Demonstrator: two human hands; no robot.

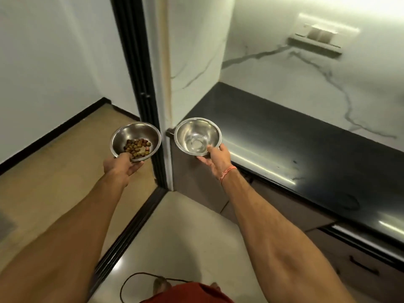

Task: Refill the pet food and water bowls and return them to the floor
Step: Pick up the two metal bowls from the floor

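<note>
Judging by what each bowl holds, the refilling looks done and only the return to the floor is left. The food bowl [135, 141], left of centre in the frame, has a heap of brown kibble [137, 148] in its bottom, and the water bowl [197, 136], just right of centre, shows what appears to be a shallow pool of clear water, though glare on the steel makes its level hard to read. Both bowls are in the air, well above the pale floor [185, 232] in the lower middle of the frame; the water one hangs by the left end of the black counter [284, 149], not resting on it. The left hand [122, 166] grips the food bowl at its near rim, thumb over the edge and fingers curled beneath. The right hand [215, 159] holds the water bowl the same way, thumb inside the rim and fingers cupped under it, an orange thread [227, 172] at the wrist. Both arms reach forward nearly straight, bowls roughly level and apart.
</note>
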